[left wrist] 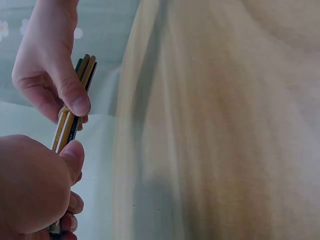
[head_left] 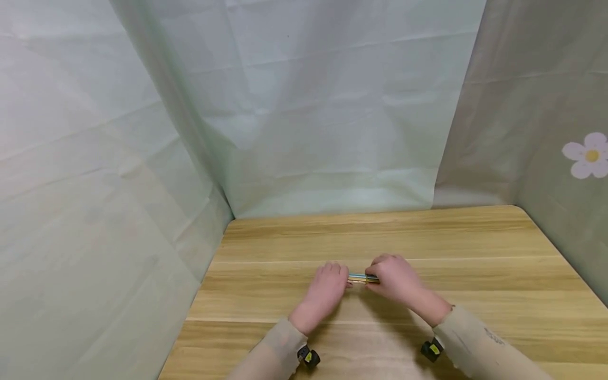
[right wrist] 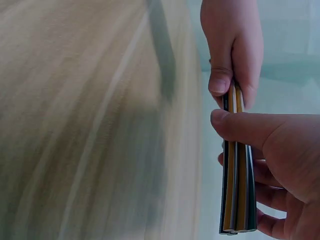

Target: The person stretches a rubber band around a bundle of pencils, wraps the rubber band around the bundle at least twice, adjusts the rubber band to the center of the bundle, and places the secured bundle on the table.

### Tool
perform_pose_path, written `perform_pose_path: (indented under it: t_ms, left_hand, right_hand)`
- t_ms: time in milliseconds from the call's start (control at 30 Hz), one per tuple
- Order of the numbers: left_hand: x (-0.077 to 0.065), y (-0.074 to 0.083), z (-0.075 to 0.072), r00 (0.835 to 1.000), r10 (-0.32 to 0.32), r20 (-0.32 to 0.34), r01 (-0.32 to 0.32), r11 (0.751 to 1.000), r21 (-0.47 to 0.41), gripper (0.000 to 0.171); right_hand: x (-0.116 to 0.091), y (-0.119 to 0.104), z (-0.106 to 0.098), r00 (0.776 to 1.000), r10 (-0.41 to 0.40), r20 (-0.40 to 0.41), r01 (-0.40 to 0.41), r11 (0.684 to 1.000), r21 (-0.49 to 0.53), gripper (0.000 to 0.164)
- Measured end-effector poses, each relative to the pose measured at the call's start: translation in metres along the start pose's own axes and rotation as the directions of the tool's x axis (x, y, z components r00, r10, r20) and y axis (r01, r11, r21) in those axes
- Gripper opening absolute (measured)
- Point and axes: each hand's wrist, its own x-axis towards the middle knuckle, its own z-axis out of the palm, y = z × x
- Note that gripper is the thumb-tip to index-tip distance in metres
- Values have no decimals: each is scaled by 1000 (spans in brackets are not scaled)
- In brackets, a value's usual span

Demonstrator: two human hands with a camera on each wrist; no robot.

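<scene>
A bundle of several slim, pencil-like sticks (head_left: pixel 357 278), in gold, dark and bluish tones, spans the gap between both hands above the table. My left hand (head_left: pixel 325 287) grips one end, with its thumb along the sticks and its fingers curled beneath. Toward the other end, my right hand (head_left: pixel 396 279) pinches the bundle between thumb and fingers. A thin yellowish band (left wrist: pixel 64 110) circles the sticks beside the right hand's fingers in the left wrist view. Flat stick ends (right wrist: pixel 237 231) stick out past the right hand in its wrist view. The left palm hides the opposite ends.
The wood-grain table (head_left: pixel 285 237) lies beneath both hands, its far corners rounded. Pale green cloth (head_left: pixel 332 132) hangs behind it and along both sides, with a white flower print (head_left: pixel 591 155) at right. Small black devices (head_left: pixel 431 348) sit at the wrists.
</scene>
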Motion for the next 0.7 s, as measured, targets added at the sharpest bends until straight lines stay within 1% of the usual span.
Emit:
perform_pose_path:
  t_ms: [67,233,333,400,500,600,633,700]
  left_hand:
    - [0,0,0,1000,0,4,0,1000,10,29]
    - [2,3,0,1000,-16,6,16,1000,24,26]
    - [4,6,1,1000,5,2,-6,998,63,24]
    - [5,8,2,1000,24,4,-24,997,79,23]
    - [4,8,3,1000,24,18,-24,999,49,21]
    - [3,3,3,999,-15,36,15,1000,-16,21]
    - [2,1,3,999,-28,42,30,999,-31,21]
    - [0,-2,3,998,-50,45,52,998,-39,21]
  right_hand:
    - [0,0,2,1000,-5,7,5,1000,3,23]
    - [0,1,8,1000,6,-11,-6,1000,25,20]
    - [-1,0,12,1000,10,-16,-9,999,46,21]
    - [-1,-1,14,1000,-2,-17,3,998,61,22]
    - [0,-3,13,1000,-3,-26,5,996,86,28]
    - [0,-3,8,999,35,-38,-32,997,74,38]
    - [-1,-2,7,998,53,-38,-51,997,65,40]
    - [-2,0,4,996,80,-39,-78,996,47,35]
